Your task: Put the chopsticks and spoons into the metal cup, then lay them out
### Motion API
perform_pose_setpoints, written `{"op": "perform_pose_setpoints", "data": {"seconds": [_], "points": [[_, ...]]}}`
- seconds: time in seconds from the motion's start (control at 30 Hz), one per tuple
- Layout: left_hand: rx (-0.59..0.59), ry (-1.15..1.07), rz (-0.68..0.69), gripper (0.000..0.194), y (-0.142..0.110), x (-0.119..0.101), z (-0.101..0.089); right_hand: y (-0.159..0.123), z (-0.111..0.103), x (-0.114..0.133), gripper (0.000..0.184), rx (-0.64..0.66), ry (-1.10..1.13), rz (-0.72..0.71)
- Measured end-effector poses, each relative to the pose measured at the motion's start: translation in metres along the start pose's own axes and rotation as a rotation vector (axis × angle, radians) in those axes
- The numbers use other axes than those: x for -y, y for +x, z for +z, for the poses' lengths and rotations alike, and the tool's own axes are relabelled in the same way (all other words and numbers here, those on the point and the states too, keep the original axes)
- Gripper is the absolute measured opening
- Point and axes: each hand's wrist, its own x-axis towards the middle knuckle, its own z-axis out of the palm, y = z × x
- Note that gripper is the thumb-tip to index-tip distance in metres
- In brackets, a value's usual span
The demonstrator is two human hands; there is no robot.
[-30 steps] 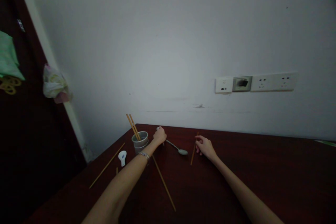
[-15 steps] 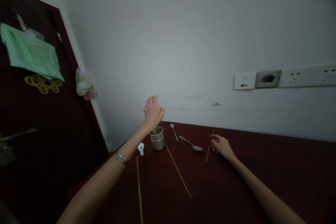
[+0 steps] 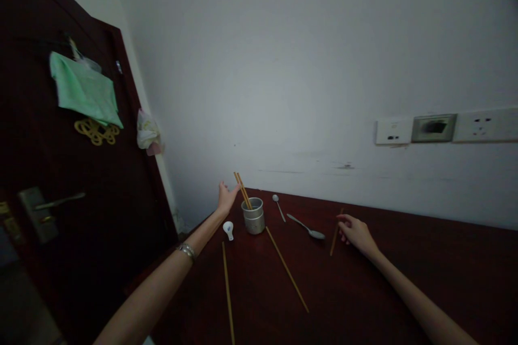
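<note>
Two bare hands are at a dark red wooden table (image 3: 343, 291) with five chopsticks, three spoons and one metal cup. The left hand (image 3: 227, 195) is raised at the left of the cup, its thumb stretched towards two chopsticks (image 3: 245, 193) that lean in the cup, a gap showing between the thumb and the loosely curled fingers. It holds nothing that can be seen; whether the thumb tip touches those two sticks cannot be told. One silvery bracelet (image 3: 186, 250) circles the left wrist.

The right hand (image 3: 356, 233) rests low over the table, fingers bent, their tips at the upper part of one reddish-brown chopstick (image 3: 334, 241); whether they grip it or only lie against it cannot be told.

The single ribbed metal cup (image 3: 254, 221) stands upright near the table's far left corner. Two paler chopsticks lie in front of it, one left-hand chopstick (image 3: 227, 291) and one right-hand chopstick (image 3: 286, 269), well apart at their near ends. Of the three spoons, one white ceramic spoon (image 3: 227, 230) lies just left of the cup, one small metal spoon (image 3: 278, 205) to its right, and one larger metal spoon (image 3: 311, 232) between that and the reddish-brown chopstick. One green cloth (image 3: 87, 89) hangs on the one door (image 3: 121, 194)
</note>
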Motion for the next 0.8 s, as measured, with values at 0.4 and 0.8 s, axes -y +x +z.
{"op": "perform_pose_setpoints", "data": {"seconds": [0.4,0.8], "points": [[0.333,-0.446,-0.219,0.021,-0.002,0.026,0.029,0.001,0.0,-0.002,0.029,0.027,-0.002,0.002],[0.349,-0.506,-0.243,0.007,0.004,0.007,0.031,0.008,0.004,-0.012,0.03,0.033,0.047,0.011]]}}
